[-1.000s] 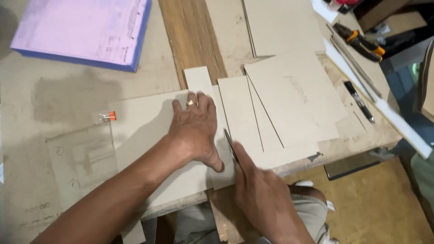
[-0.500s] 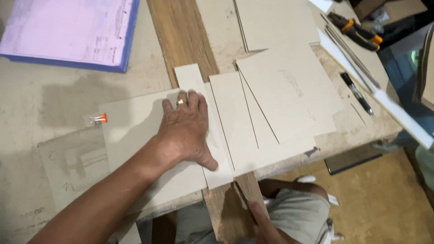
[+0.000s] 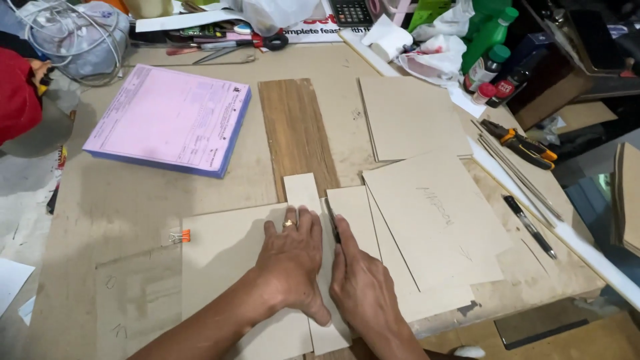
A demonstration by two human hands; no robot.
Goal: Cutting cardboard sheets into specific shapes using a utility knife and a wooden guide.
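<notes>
Head view. Left hand [image 3: 291,263] flat, fingers spread, pressing a cardboard sheet [image 3: 227,267] down; a narrow cardboard strip [image 3: 303,193] runs under and just beyond its fingertips. Right hand [image 3: 363,287], which half a second ago had dropped below the table edge, is back alongside the left, fingers closed around a dark knife [image 3: 332,223] whose tip sits just past the left index finger, at the strip's edge. Reads as a fresh cutting pass starting. Blade contact not discernible; the strip's near end is hidden under both hands. Loose cardboard panels [image 3: 433,220] lie right of the knuckles.
</notes>
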